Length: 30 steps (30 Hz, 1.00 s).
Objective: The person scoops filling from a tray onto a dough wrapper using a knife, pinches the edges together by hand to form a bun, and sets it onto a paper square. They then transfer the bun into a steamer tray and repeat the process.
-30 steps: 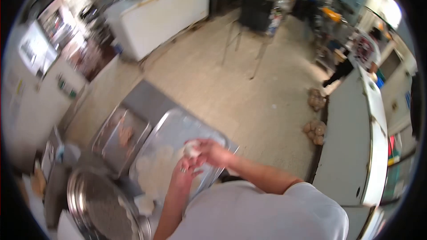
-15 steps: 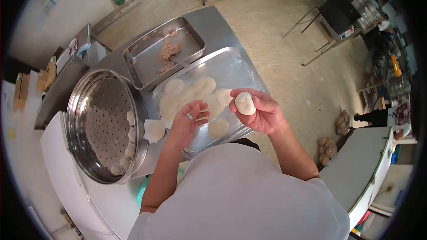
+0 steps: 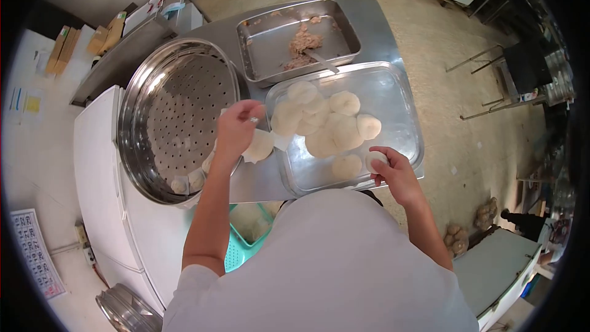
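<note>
My right hand is closed around a filled dough bun above the near right corner of the metal tray. On that tray lie several flat dough rounds, partly overlapping. Curled fingers show on my left hand, raised between the steamer and the tray; what they hold, if anything, I cannot make out. Just below it, a dough round rests on white paper. A paper square lies by the tray's left edge. Inside the perforated steamer, several small buns sit on papers along the near right side, partly hidden by my forearm.
A deep metal pan of minced filling with a spatula stands behind the tray. A turquoise basket is below the table's near edge. White chest freezers stand at the left, and a black chair at the far right.
My left hand has moved left, away from the bun, its fingers more curled. The right hand has lowered toward the tray with the bun. The view has turned left.
</note>
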Tool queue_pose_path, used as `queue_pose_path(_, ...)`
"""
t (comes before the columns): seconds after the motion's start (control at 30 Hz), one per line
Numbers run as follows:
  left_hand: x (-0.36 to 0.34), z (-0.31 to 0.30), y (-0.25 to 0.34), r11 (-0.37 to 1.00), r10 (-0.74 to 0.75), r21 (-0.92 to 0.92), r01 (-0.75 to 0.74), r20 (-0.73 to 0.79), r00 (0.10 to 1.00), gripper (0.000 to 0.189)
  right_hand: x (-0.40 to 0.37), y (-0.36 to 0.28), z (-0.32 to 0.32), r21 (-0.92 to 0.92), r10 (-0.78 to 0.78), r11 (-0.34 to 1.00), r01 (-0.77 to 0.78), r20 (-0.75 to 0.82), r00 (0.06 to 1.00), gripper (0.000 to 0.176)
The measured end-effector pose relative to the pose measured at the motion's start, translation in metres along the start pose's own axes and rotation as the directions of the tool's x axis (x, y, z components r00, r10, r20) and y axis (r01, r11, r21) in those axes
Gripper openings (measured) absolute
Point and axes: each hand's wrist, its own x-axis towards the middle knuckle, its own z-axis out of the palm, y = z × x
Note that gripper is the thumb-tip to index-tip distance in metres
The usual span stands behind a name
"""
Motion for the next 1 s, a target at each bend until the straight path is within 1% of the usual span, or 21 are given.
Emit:
queue_pose_path(0.03,0.003,0.005,0.003,0.994,0.042,0.101,-0.048,0.055,0.998,0.028,0.000,0.002,0.002,-0.009,0.000,1.000,0.001,0.018,1.000,0.034)
queue_pose_path(0.07,0.006,0.007,0.008,0.967,0.044,0.244,-0.068,0.101,0.994,0.032,0.000,0.002,0.003,-0.019,-0.004,1.000,0.005,0.035,0.999,0.034)
queue_pose_path(0.13,0.010,0.009,0.029,0.855,0.026,0.504,-0.125,0.199,0.980,0.041,0.000,0.000,0.005,-0.038,-0.015,0.999,0.017,0.051,0.999,0.034)
queue_pose_path(0.23,0.014,0.019,0.018,0.681,0.049,0.670,-0.295,0.361,0.931,0.043,-0.002,0.002,0.007,-0.066,-0.033,0.997,0.036,0.045,0.998,0.035)
queue_pose_path(0.3,0.011,0.034,0.008,0.526,0.050,0.744,-0.413,0.457,0.888,0.047,-0.003,0.004,0.005,-0.086,-0.038,0.995,0.041,0.033,0.999,0.035)
queue_pose_path(0.33,0.010,0.041,0.003,0.441,0.045,0.765,-0.470,0.504,0.863,0.048,-0.004,0.007,0.004,-0.081,-0.032,0.996,0.034,0.030,0.999,0.035)
queue_pose_path(0.43,0.009,0.053,-0.008,0.401,0.048,0.728,-0.556,0.589,0.806,0.053,-0.005,0.014,0.003,-0.080,-0.024,0.996,0.026,0.022,0.999,0.035)
queue_pose_path(0.53,0.013,0.060,-0.012,0.325,-0.020,0.718,-0.615,0.656,0.755,0.056,-0.009,0.021,0.003,-0.093,-0.024,0.995,0.025,0.015,1.000,0.036)
queue_pose_path(0.63,0.017,0.066,-0.012,0.241,-0.071,0.733,-0.637,0.668,0.741,0.053,-0.010,0.025,0.003,-0.078,-0.023,0.997,0.023,0.010,1.000,0.036)
queue_pose_path(0.73,0.024,0.065,-0.023,0.251,-0.019,0.711,-0.657,0.682,0.731,0.051,-0.010,0.027,0.003,-0.079,-0.034,0.996,0.035,0.007,0.999,0.035)
queue_pose_path(0.83,0.031,0.064,-0.044,0.298,0.052,0.672,-0.678,0.698,0.714,0.049,-0.011,0.030,0.001,-0.083,-0.045,0.996,0.046,0.008,0.999,0.035)
queue_pose_path(0.87,0.033,0.065,-0.049,0.334,0.025,0.677,-0.656,0.690,0.724,0.048,-0.011,0.030,0.001,-0.076,-0.046,0.996,0.047,0.010,0.999,0.035)
queue_pose_path(0.93,0.032,0.064,-0.039,0.403,-0.028,0.685,-0.607,0.672,0.740,0.045,-0.011,0.031,0.001,-0.068,-0.049,0.996,0.050,0.013,0.999,0.035)
queue_pose_path(1.0,0.025,0.062,-0.019,0.346,-0.062,0.706,-0.618,0.675,0.735,0.041,-0.011,0.032,0.000,-0.064,-0.052,0.997,0.053,0.013,0.999,0.035)
